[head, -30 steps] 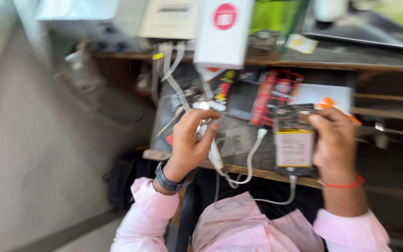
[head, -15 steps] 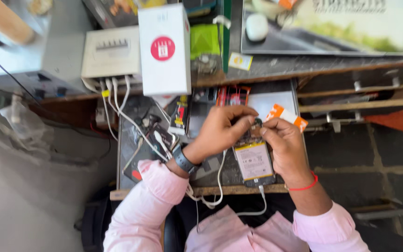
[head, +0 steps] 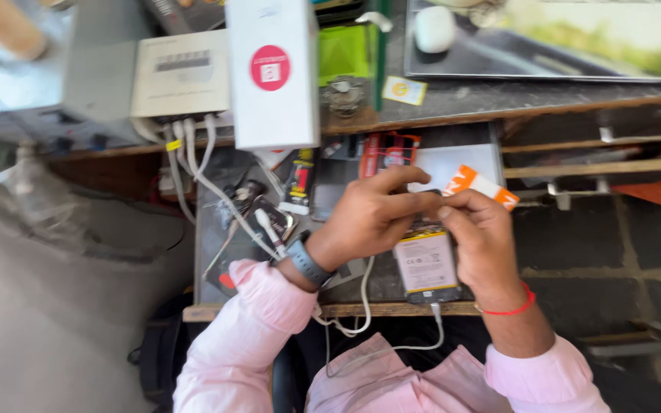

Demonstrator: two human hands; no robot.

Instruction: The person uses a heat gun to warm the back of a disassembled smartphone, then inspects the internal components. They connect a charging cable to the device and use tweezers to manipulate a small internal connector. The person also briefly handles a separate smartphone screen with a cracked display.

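Tall white box [head: 271,73] with round red sticker [head: 270,67] on shelf; small yellow label [head: 405,90] to its right

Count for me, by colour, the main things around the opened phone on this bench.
White: 3 – tall box, router-like box, small oval case
Green: 1 – green box
Red: 1 – red packet
Orange and white: 1 – small box
Yellow: 1 – sticker
Total: 7

Both hands, left and right, work on the opened phone.
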